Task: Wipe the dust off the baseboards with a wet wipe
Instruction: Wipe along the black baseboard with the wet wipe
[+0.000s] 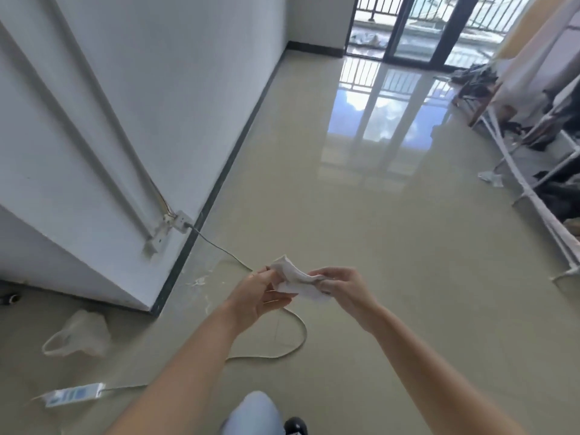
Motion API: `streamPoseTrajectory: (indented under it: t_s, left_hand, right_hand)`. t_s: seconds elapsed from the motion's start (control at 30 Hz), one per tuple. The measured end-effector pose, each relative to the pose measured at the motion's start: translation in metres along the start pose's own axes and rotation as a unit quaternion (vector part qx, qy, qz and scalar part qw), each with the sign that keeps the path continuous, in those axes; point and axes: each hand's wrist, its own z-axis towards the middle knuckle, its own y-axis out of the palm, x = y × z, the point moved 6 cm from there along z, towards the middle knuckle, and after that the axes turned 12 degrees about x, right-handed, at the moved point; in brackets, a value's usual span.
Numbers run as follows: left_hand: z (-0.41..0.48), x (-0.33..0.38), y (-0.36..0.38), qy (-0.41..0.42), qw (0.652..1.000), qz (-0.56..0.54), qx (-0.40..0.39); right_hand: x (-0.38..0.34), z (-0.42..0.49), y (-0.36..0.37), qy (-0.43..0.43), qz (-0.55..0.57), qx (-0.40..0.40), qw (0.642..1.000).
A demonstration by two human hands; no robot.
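both hands, left hand (262, 295) and right hand (340, 288), pinch crumpled white wet wipe (296, 279); dark baseboard strip (219, 180), possibly dusty, at ten o'clock.

My left hand (260, 293) and right hand (342, 287) are bare, forearms too. Near me show a pale blue fabric trouser knee (251, 412) and a black shoe (295, 426).
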Motion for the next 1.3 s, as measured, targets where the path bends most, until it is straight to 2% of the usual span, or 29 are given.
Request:
streamPoseTrajectory:
  t_s: [0.1,0.27,0.43,0.5,0.6,0.7,0.83,1.0,1.17,1.3]
  left_hand:
    - [0.051,0.040,-0.010,-0.007,0.999,-0.045,0.028]
    - [0.135,0.115,-0.041,-0.019,0.992,-0.118,0.049]
    - [0.213,0.196,-0.086,-0.043,0.986,-0.130,0.092]
    - [0.235,0.221,-0.100,-0.028,0.989,-0.098,0.105]
    - [0.261,0.250,-0.119,0.003,0.991,-0.073,0.112]
    - [0.293,0.272,-0.146,0.013,0.985,-0.104,0.137]
    - [0.348,0.279,-0.187,0.022,0.975,-0.131,0.179]
    - [0.442,0.251,-0.245,0.038,0.958,-0.148,0.243]
    - [0.546,0.164,-0.306,0.048,0.944,-0.082,0.315]
    - [0.631,0.052,-0.363,0.055,0.919,-0.025,0.389]
  right_hand:
    - [-0.027,0.071,0.015,-0.017,0.000,0.003,1.000]
    - [-0.071,0.195,0.058,-0.095,-0.071,0.013,0.993]
    - [-0.127,0.294,0.105,-0.130,-0.104,-0.045,0.985]
    - [-0.144,0.323,0.121,-0.157,-0.162,-0.085,0.971]
    - [-0.167,0.362,0.148,-0.225,-0.269,-0.123,0.928]
    - [-0.191,0.413,0.177,-0.249,-0.257,-0.117,0.926]
    - [-0.194,0.486,0.229,-0.155,-0.189,-0.187,0.951]
    - [-0.145,0.583,0.314,-0.023,-0.122,-0.273,0.954]
    - [-0.031,0.665,0.405,0.083,-0.073,-0.305,0.946]
    - [0.095,0.706,0.478,0.157,-0.032,-0.311,0.937]
